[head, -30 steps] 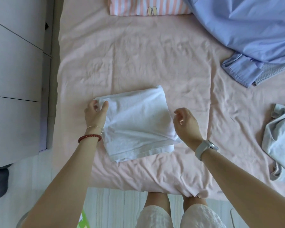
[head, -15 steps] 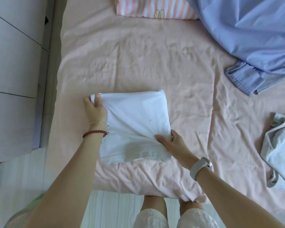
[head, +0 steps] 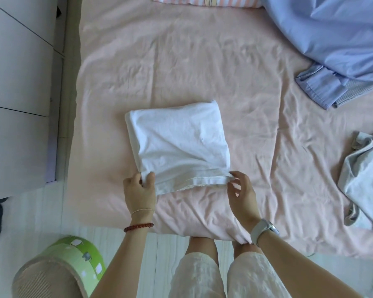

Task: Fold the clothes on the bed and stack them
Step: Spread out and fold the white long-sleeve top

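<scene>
Both hands have dropped to the near hem of the folded white garment (head: 179, 145) mid-bed (head: 202, 61), left hand (head: 139, 190) and right hand (head: 241, 192) pinching its corners, where uneven lifting could spill the layers apart.

Folded cloth (head: 179, 145): white. Bed sheet (head: 181, 61): pale pink. Pillow (head: 205, 1): pink and white stripes. Shirt (head: 336, 39): light blue. Garment (head: 362, 181) at right: pale grey. Bracelet (head: 138, 227): red beads. Watch strap (head: 259, 231): grey. Basket (head: 73, 252): green band.

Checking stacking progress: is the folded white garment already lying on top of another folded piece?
No, the white garment lies directly on the pink sheet, alone.
</scene>
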`<state>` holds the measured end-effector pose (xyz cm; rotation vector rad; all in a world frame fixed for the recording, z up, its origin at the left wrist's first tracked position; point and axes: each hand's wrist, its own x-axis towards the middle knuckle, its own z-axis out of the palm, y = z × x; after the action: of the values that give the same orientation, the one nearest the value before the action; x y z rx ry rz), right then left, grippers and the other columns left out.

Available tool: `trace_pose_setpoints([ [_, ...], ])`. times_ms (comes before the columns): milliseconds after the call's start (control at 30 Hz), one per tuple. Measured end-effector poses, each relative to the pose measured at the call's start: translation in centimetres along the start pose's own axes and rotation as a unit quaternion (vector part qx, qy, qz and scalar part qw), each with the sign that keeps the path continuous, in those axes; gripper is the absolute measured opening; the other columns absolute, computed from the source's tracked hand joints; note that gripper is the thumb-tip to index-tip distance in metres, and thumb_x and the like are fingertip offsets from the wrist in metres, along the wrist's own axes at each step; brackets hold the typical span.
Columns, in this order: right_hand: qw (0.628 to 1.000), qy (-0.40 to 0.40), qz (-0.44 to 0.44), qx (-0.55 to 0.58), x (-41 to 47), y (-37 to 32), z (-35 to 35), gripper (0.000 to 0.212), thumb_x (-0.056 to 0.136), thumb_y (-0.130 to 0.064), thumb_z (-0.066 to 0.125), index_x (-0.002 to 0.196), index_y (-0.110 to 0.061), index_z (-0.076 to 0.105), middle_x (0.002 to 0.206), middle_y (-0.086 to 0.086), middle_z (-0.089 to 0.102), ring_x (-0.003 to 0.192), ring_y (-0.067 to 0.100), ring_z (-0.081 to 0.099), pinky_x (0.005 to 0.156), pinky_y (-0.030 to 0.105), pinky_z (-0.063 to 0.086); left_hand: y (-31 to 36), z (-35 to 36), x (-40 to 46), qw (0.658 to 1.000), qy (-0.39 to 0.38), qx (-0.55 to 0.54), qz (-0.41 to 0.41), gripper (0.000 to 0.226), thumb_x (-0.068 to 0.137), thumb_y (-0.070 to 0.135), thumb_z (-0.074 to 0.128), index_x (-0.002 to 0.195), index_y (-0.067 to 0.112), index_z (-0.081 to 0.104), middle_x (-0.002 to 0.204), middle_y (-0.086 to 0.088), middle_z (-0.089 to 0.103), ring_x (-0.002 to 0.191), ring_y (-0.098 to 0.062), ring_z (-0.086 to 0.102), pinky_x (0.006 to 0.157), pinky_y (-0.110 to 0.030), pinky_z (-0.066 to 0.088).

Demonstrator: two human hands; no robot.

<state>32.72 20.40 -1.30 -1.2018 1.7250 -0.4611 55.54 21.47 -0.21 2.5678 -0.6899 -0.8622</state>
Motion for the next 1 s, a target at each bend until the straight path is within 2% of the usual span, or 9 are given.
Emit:
trace_pose_setpoints([
  [167,1.000,0.025,-0.001,-0.009,1.2,-0.6,-0.1,0.005,0.089,0.002,0.052,0.092,-0.001,0.055,0.090,0.009,0.059,0.077,0.015,0.054,0.064,0.002,0.039,0.0,-1.6,0.0,0.996,0.001,-0.067,0.066,0.047,0.094,0.014,0.049,0.054,0.015,0.025,0.051,0.001,0.023,0.052,-0.014,0.025,0.052,-0.029,0.024],
  [300,0.996,0.079,-0.031,-0.027,-0.2,-0.8,-1.0,0.011,0.084,0.009,0.052,0.089,0.000,0.054,0.079,0.004,0.058,0.069,0.014,0.053,0.064,0.006,0.038,-1.4,-4.0,1.1,0.975,-0.004,-0.218,0.050,0.034,0.095,0.015,0.049,0.061,0.018,0.048,0.055,0.008,0.038,0.048,0.001,0.037,0.043,-0.015,0.036],
  [433,0.997,0.059,-0.016,-0.054,-1.9,0.1,-0.5,0.011,0.084,0.009,0.051,0.092,0.002,0.054,0.083,0.009,0.062,0.073,0.021,0.056,0.070,0.022,0.043,-3.7,-3.9,1.9,0.980,-0.041,-0.195,-0.028,0.019,0.094,0.019,0.051,0.086,0.006,0.062,0.064,-0.001,0.045,0.054,-0.012,0.043,0.042,-0.018,0.042],
  [533,0.997,0.003,0.012,-0.080,-1.5,0.5,0.1,0.012,0.084,0.011,0.047,0.087,0.006,0.056,0.084,0.017,0.062,0.077,0.033,0.057,0.072,0.040,0.046,-4.3,-2.1,1.9,0.988,-0.060,-0.118,-0.073,0.024,0.094,0.016,0.050,0.105,-0.002,0.060,0.086,-0.015,0.060,0.076,-0.032,0.056,0.066,-0.029,0.051],
  [633,0.993,0.012,0.027,-0.112,-1.0,0.3,-0.5,0.015,0.084,0.008,0.046,0.091,0.003,0.058,0.091,0.015,0.061,0.081,0.034,0.057,0.071,0.039,0.044,-3.1,-1.5,2.1,0.996,0.015,-0.025,-0.084,0.026,0.094,0.010,0.043,0.113,-0.004,0.055,0.114,-0.024,0.058,0.105,-0.035,0.053,0.086,-0.036,0.040],
  [700,0.991,0.069,0.008,-0.116,-0.6,-0.6,-1.2,0.018,0.085,0.007,0.046,0.098,0.002,0.058,0.100,0.016,0.059,0.087,0.035,0.057,0.072,0.040,0.045,-1.4,-1.6,1.6,0.997,0.078,0.012,-0.008,0.033,0.092,0.006,0.044,0.123,-0.001,0.050,0.124,-0.023,0.051,0.117,-0.036,0.046,0.091,-0.038,0.037],
  [800,0.968,0.098,-0.149,-0.178,0.5,-2.7,-1.2,0.034,0.086,-0.006,0.046,0.117,0.002,0.057,0.116,0.021,0.057,0.108,0.039,0.054,0.094,0.042,0.042,1.0,-1.0,-0.1,0.966,0.084,0.103,0.223,0.044,0.090,0.015,0.049,0.133,0.007,0.047,0.137,-0.018,0.045,0.128,-0.037,0.039,0.099,-0.049,0.034],
  [900,0.925,-0.030,-0.252,-0.283,2.0,-4.6,0.8,0.053,0.089,-0.031,0.035,0.141,-0.018,0.039,0.146,0.020,0.034,0.135,0.041,0.029,0.107,0.056,0.022,1.6,1.5,-1.9,0.904,-0.032,0.224,0.364,0.054,0.090,0.039,0.034,0.139,0.019,0.043,0.148,-0.016,0.033,0.137,-0.039,0.027,0.108,-0.055,0.021],
  [1000,0.872,-0.148,-0.231,-0.405,3.6,-3.4,2.7,0.060,0.093,-0.047,0.033,0.147,-0.036,0.011,0.157,0.008,-0.002,0.143,0.033,-0.002,0.110,0.061,0.010,-0.8,3.2,-1.8,0.884,-0.100,0.303,0.341,0.058,0.089,0.050,0.031,0.142,0.026,0.034,0.153,-0.012,0.019,0.141,-0.037,0.012,0.111,-0.058,0.008],
])
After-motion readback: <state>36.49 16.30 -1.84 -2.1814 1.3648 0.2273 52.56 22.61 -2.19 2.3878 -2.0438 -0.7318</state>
